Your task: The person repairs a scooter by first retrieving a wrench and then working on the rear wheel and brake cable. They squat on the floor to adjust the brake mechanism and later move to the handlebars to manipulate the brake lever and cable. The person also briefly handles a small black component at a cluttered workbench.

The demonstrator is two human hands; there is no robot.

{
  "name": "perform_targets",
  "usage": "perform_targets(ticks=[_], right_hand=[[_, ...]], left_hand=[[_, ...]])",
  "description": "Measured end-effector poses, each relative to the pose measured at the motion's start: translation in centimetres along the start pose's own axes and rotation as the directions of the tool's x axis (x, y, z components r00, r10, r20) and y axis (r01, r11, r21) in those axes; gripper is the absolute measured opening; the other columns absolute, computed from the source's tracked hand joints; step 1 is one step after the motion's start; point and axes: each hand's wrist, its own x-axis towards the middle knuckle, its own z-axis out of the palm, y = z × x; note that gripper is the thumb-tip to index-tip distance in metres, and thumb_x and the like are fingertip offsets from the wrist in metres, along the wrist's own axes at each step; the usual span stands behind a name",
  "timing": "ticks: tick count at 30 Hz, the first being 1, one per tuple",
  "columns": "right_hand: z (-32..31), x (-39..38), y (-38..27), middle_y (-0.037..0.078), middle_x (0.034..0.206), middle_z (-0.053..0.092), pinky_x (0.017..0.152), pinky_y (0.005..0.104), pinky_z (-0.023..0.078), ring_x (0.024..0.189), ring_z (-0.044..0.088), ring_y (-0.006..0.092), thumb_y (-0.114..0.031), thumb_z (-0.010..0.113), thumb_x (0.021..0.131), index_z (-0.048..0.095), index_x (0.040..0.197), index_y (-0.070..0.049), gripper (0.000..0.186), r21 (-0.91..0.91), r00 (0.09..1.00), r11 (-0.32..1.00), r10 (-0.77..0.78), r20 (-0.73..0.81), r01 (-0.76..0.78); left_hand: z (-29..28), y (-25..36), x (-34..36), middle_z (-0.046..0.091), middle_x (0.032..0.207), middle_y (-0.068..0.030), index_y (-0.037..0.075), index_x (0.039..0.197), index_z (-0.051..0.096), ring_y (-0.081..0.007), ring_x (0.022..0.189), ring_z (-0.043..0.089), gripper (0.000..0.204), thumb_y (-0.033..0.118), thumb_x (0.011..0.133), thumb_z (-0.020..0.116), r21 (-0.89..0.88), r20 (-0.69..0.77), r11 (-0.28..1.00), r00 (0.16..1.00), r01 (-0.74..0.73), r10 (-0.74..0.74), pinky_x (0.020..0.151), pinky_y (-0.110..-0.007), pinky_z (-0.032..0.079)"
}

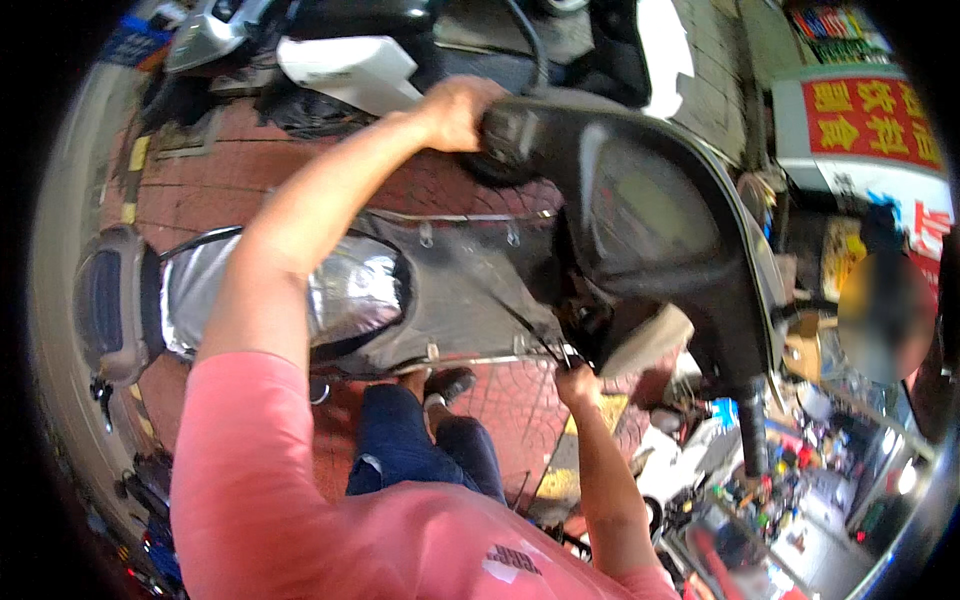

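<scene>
A dark electric scooter (470,290) stands crosswise before me, its seat to the left and its front to the right. My left hand (460,112) reaches across it and is closed around the far end of the handlebar (508,130); the grip is mostly hidden in the fingers. On the near side, my right hand (578,386) is closed on a thin black cord-like piece (530,326) that runs toward the footboard; blur hides its exact kind. Next to that hand, a pale panel (652,340) sticks out below the dashboard (655,210). The near handlebar grip (753,435) is free.
A silver cover (360,285) lies over the seat, behind which is a backrest (110,305). Another scooter with white panels (350,72) stands at the far side. A person (885,315) is at the right, near a red-and-white sign (870,120) and a cluttered stall (790,470). Red paving (510,410) lies below.
</scene>
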Motion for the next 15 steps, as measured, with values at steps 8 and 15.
perform_targets(ticks=[8, 15], right_hand=[[-2.6, -0.8, -1.4, 0.026, 0.108, 0.068, 0.093, 0.0533, 0.05, 0.101, 0.065, 0.0457, -0.052, 0.044, 0.093, 0.067, 0.112, -0.008, 0.054, -0.054, 0.995, 0.994, -0.101, -0.017, 0.1], [-0.8, 0.5, -1.7, 0.028, 0.11, 0.068, 0.098, 0.0464, 0.05, 0.111, 0.064, 0.0406, -0.049, 0.054, 0.089, 0.068, 0.112, 0.002, 0.058, 0.054, 1.0, 0.999, -0.006, 0.016, 0.005]], left_hand=[[-0.1, 2.5, -0.4, 0.066, 0.107, -0.0159, 0.008, 0.1, 0.067, -0.0363, 0.098, 0.064, 0.04, 0.032, 0.07, 0.075, 0.339, 0.013, 0.898, 0.953, 0.28, -0.302, 0.087, -0.045, 0.053], [1.0, 6.1, -2.9, 0.041, 0.151, -0.0191, 0.006, 0.148, 0.038, -0.0348, 0.143, 0.034, 0.08, 0.024, 0.078, 0.072, 0.419, -0.251, 0.764, 0.871, 0.491, -0.422, 0.118, -0.045, 0.031]])
